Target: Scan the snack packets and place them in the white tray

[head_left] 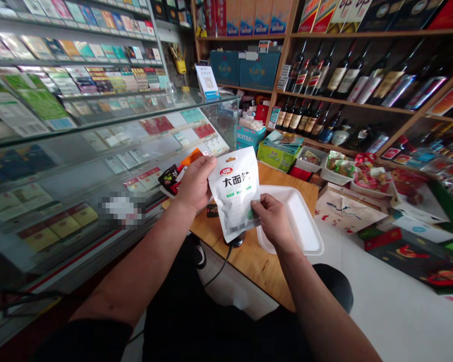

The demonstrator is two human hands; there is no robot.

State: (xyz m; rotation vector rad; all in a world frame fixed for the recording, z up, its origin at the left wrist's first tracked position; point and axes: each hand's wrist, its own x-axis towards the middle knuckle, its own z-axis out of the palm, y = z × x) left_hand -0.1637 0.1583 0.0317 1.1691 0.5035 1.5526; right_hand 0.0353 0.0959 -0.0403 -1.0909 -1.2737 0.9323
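Note:
A white snack packet [236,201] with a red logo and black lettering is held up over a small wooden table [256,264]. My left hand [197,182] pinches its upper left edge. My right hand [274,217] grips its lower right edge between thumb and fingers. To the right, partly behind my right hand, a white plastic tray [317,244] rests on the table. Behind my left hand lie several coloured snack packets [169,176], partly hidden. A black object with a cable [237,241] sits under the packet's lower edge.
On the left stands a glass display counter [109,156] with small boxes inside. Wooden shelves [335,95] with bottles rise at the back right. A green box [277,153] is behind the table. Cartons of wrapped goods and a white paper bag [349,208] stand on the right.

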